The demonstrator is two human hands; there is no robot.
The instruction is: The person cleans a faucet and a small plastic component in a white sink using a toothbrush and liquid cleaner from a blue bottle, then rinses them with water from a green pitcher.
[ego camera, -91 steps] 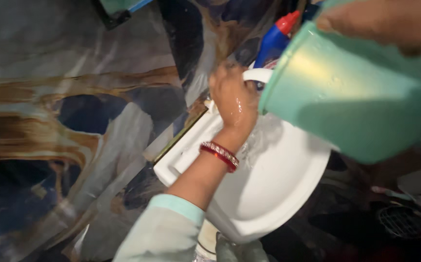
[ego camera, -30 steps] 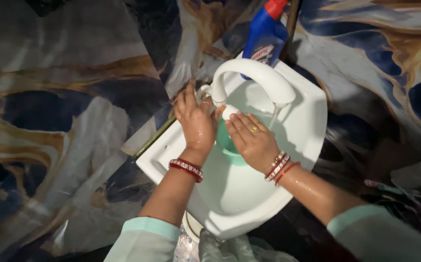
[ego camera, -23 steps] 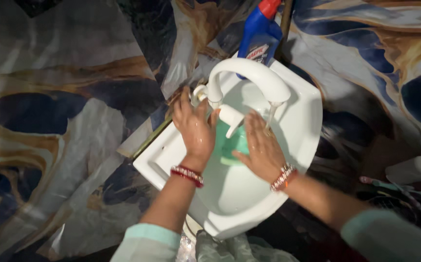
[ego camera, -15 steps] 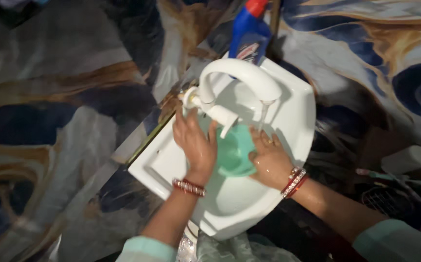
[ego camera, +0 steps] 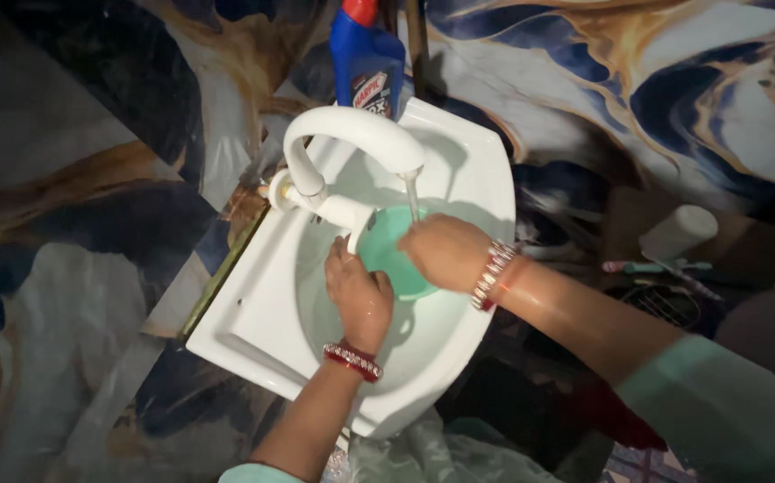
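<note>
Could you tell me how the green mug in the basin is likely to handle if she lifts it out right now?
The green mug looks like stiff plastic, so probably light when empty. It sits under the running tap, so it is likely gaining weight and wet, hence slippery. The right hand and left hand both touch it, which should steady it.

A blue bottle (ego camera: pixel 365 54) with a red cap and white-and-red label is standing just behind the white basin (ego camera: pixel 253 304), at its far rim

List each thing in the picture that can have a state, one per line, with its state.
Tap: running, thin stream falling.
Green mug: in the basin, under the stream.
Basin: wet.
Blue bottle: upright, capped.
Left hand: on the mug's rim.
Right hand: over the mug.
</note>
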